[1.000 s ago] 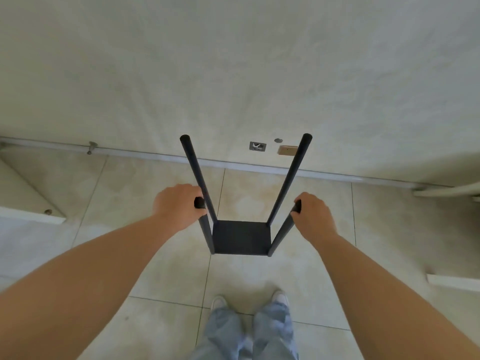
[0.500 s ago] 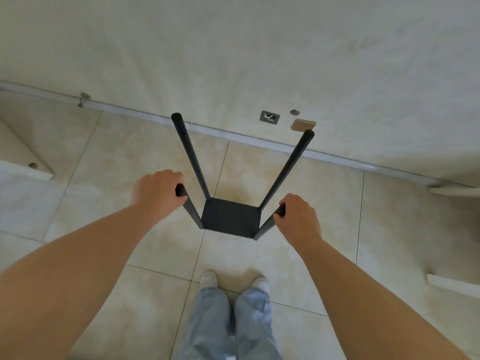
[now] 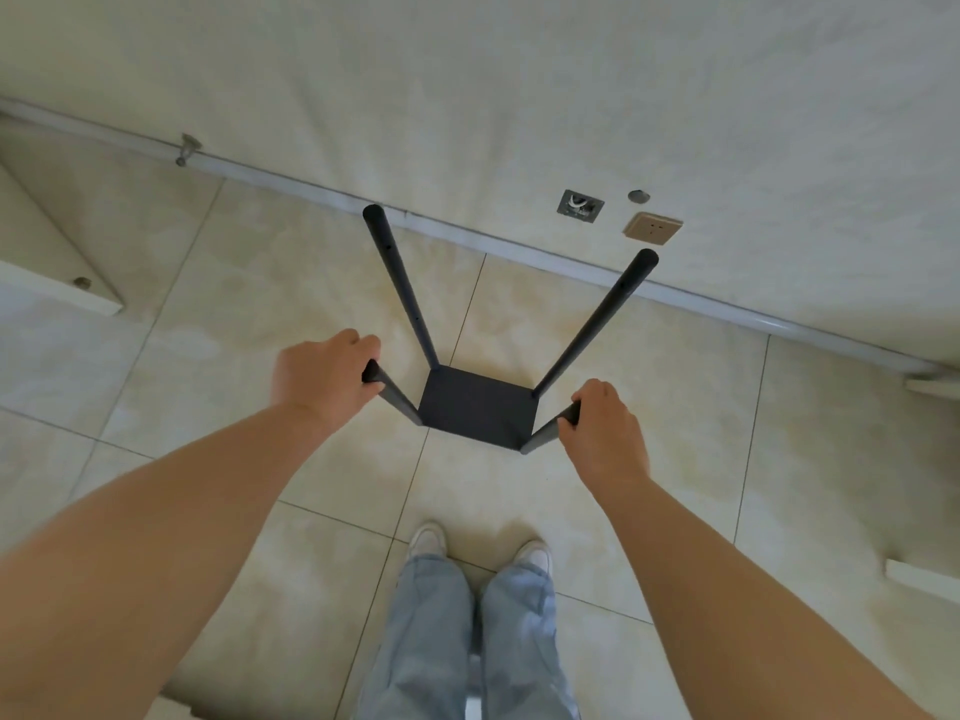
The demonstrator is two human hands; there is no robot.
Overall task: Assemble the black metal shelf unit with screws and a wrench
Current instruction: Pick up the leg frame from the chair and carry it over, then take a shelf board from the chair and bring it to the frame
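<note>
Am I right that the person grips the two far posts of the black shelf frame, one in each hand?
Not quite. The head view shows the left hand and right hand gripping the two near posts of the black shelf frame, one each. The two far posts, toward the wall, stand free.

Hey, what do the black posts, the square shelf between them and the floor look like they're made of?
Posts: likely metal tube painted matte black; slim, round, with small drilled holes. Shelf: probably sheet metal in the same matte black; flat, thin-edged, no shine. Floor: glazed ceramic tile, beige and mottled, with grout lines and a soft sheen.
</note>
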